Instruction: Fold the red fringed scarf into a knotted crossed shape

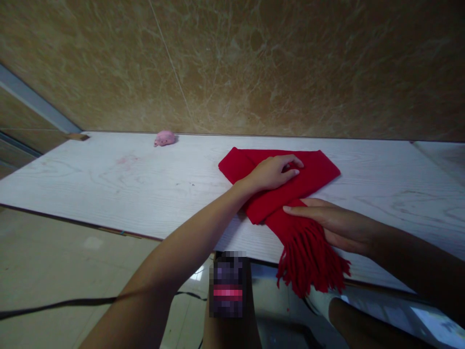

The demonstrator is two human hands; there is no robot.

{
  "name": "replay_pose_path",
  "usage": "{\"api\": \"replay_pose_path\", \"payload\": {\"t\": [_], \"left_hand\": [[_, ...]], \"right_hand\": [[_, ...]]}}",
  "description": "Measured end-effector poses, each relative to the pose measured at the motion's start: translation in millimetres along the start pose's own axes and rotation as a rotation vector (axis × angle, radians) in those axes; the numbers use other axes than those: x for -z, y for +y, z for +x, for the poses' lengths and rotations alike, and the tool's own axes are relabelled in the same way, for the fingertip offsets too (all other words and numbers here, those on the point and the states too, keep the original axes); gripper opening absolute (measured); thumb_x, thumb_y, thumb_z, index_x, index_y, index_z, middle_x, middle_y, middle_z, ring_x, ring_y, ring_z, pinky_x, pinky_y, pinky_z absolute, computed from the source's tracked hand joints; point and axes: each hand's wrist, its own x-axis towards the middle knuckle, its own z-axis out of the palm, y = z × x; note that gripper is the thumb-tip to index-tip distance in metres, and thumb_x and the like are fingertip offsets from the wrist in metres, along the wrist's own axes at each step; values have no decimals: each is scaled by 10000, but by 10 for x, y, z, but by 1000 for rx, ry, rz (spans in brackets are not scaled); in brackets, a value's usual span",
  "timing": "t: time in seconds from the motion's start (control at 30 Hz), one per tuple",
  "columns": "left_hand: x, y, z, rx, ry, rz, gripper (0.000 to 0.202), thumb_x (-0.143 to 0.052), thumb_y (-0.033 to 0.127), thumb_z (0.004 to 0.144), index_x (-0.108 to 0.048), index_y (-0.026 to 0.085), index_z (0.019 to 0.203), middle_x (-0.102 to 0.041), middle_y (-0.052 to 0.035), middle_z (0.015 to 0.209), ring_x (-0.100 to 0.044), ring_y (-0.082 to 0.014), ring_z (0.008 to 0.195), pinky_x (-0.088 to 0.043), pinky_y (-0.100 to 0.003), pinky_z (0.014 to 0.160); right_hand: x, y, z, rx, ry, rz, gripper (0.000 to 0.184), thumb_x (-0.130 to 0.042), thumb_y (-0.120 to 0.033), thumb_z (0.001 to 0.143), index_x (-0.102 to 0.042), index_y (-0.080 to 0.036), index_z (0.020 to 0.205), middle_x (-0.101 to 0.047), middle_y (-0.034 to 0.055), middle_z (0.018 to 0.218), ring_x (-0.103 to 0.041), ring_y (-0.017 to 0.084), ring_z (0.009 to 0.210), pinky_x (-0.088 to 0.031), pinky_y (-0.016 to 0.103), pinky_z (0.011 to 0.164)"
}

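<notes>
The scarf [312, 172] lies folded on the table [109, 182], its fringe [308, 257] drooping past the near edge. The left hand [274, 170] rests on top, fingers loosely bent, clutching nothing. The right hand [332, 220] has its thumb on the cloth; whether it pinches, I can't tell. That overhang could drag the folds askew if pressure eases.

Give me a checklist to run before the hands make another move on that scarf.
1. Left hand on the red scarf: ok, resting on the folded part.
2. Right hand at the fringed end: ok, thumb over the cloth.
3. Right hand's grip firm: cannot tell.
4. Fringe wholly on the table: not ok, tips hang past the front edge.
5. Pink toy clear of the scarf: ok, apart, near the wall.
</notes>
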Motion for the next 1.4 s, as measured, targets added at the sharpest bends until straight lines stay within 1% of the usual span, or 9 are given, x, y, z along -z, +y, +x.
{"api": "replay_pose_path", "payload": {"t": [0.27, 0.43, 0.6, 0.73, 0.87, 0.97, 1.1, 1.2, 1.4], "left_hand": [[-14, -55, 22, -34, 4, 8, 249, -616, 220, 1044, -728, 176, 1262, -804, -97, 1254, -732, -215, 1084, -547, -361, 1002], [5, -43, 14, -33, -1, 2, 233, -618, 209, 1035, -738, 199, 1235, -804, -79, 1253, -728, -209, 1088, -545, -355, 994], [24, -34, 23, -32, 13, -83, 211, -632, 168, 1016, -748, 158, 1191, -801, -92, 1213, -707, -190, 1035, -531, -336, 978], [51, -31, 51, 18, 34, -229, 189, -650, 154, 1000, -761, 136, 1152, -782, -61, 1038, -654, -155, 876, -520, -301, 884], [73, -8, 72, 118, 64, -391, 183, -680, 178, 999, -774, 130, 1149, -689, 5, 808, -585, -127, 737, -498, -280, 806], [77, -1, 87, 210, 69, -582, 150, -696, 195, 1003, -772, 133, 1116, -720, -9, 846, -624, -125, 776, -518, -290, 854], [86, -14, 116, 290, 106, -767, 87, -727, 168, 979, -771, 128, 1042, -776, -38, 962, -683, -134, 895, -527, -336, 1004], [98, -9, 129, 333, 140, -799, 47, -743, 133, 958, -768, 122, 997, -777, -31, 954, -685, -128, 900, -515, -360, 1068], [103, 21, 115, 375, 142, -803, 45, -737, 120, 966, -762, 125, 1004, -768, -25, 911, -678, -122, 843, -529, -382, 1054]], "right_hand": [[49, 18, -7, 12, -85, -20, 475, -841, -211, 875, -716, -153, 1331, -770, 162, 1336, -764, 277, 1218, -562, 445, 1196], [27, 22, -18, -13, -45, 29, 454, -816, -190, 905, -718, -145, 1346, -776, 163, 1327, -776, 267, 1190, -576, 429, 1182], [-30, 11, -35, -17, -14, 64, 467, -812, -156, 898, -711, -151, 1354, -780, 153, 1325, -780, 264, 1182, -586, 427, 1174], [-101, -23, -60, 7, 3, 96, 541, -823, -117, 868, -691, -167, 1390, -783, 138, 1321, -783, 258, 1175, -591, 419, 1166], [-159, -44, -88, 3, 37, 95, 521, -771, -112, 920, -666, -169, 1427, -792, 129, 1296, -800, 234, 1111, -615, 399, 1129], [-167, -30, -100, -1, 41, 76, 506, -739, -97, 939, -661, -161, 1435, -793, 132, 1287, -803, 221, 1086, -629, 369, 1098], [-156, 4, -109, 40, -16, 60, 558, -772, -102, 906, -656, -170, 1448, -786, 131, 1303, -799, 219, 1086, -650, 336, 1043], [-158, 24, -114, 78, -59, 68, 608, -800, -147, 899, -634, -189, 1482, -783, 127, 1310, -798, 223, 1079, -660, 340, 1015], [-184, 84, -106, 69, -84, 81, 650, -842, -178, 867, -620, -188, 1478, -786, 123, 1289, -800, 201, 974, -672, 325, 948]]}}
